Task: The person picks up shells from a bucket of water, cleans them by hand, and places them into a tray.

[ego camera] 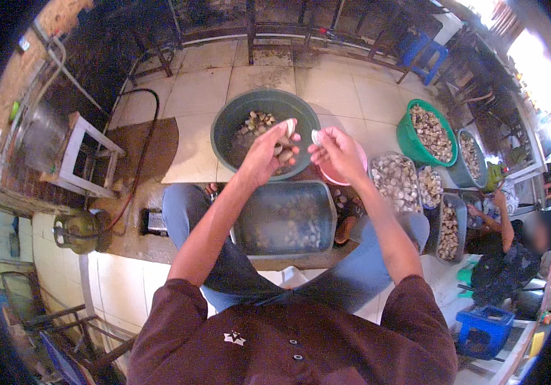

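Observation:
My left hand (262, 155) is raised over a dark green round basin (218, 139) and holds several clams (284, 155) against its palm. A pale shell (290, 127) sticks up at its thumb and fingertips. Beside it, my right hand (342, 150) pinches a whitish shell piece (315, 137) between thumb and fingers, above a pink bowl (338, 174) that it partly hides. More clams (258, 120) lie inside the green basin. Between my legs stands a rectangular plastic tub (282, 185) of cloudy water, with small pale pieces (304, 236) in it.
To the right are a bin of shells (393, 180), a green basket of clams (429, 134) and a long tub of clams (449, 233). Another person (506, 260) sits at far right, near a blue stool (485, 332). A gas cylinder (79, 232) with a hose stands left.

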Demonstrator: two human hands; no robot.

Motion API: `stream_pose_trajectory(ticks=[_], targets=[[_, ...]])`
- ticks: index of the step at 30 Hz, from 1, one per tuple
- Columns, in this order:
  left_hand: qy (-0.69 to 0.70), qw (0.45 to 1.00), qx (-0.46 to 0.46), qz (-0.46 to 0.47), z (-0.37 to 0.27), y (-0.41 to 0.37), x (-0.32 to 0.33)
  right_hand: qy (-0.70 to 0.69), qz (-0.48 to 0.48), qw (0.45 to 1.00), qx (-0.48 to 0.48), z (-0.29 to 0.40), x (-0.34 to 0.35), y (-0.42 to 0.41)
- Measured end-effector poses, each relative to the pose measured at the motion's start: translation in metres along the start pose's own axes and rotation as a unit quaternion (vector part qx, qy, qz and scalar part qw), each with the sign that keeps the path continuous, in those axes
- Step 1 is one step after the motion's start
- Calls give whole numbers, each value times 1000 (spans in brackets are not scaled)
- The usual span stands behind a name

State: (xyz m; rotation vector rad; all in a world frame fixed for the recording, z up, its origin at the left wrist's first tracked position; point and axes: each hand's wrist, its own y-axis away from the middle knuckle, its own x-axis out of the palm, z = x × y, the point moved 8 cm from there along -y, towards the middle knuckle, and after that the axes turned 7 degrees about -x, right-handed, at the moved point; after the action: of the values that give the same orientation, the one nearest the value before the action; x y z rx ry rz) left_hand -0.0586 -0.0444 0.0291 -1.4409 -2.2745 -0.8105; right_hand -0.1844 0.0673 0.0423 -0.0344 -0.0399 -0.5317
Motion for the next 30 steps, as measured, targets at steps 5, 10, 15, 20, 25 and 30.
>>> stream_pose_trajectory(ticks=[5,10,15,20,25,30], targets=[[-32,999,-25,-9,-1,-10,15,45,27,998,-47,1,-1,8],[-53,999,-12,-7,0,-13,26,23,27,995,-92,16,-3,13],[-61,998,-8,-18,1,-16,26,18,16,994,-104,29,-3,14],[-45,999,-5,-14,1,-13,25,50,20,995,-89,27,8,13],[-38,999,5,-18,-1,-10,23,21,5,995,-96,25,12,14],[-62,998,21,-18,-2,-9,20,-7,10,995,-103,25,14,14]])
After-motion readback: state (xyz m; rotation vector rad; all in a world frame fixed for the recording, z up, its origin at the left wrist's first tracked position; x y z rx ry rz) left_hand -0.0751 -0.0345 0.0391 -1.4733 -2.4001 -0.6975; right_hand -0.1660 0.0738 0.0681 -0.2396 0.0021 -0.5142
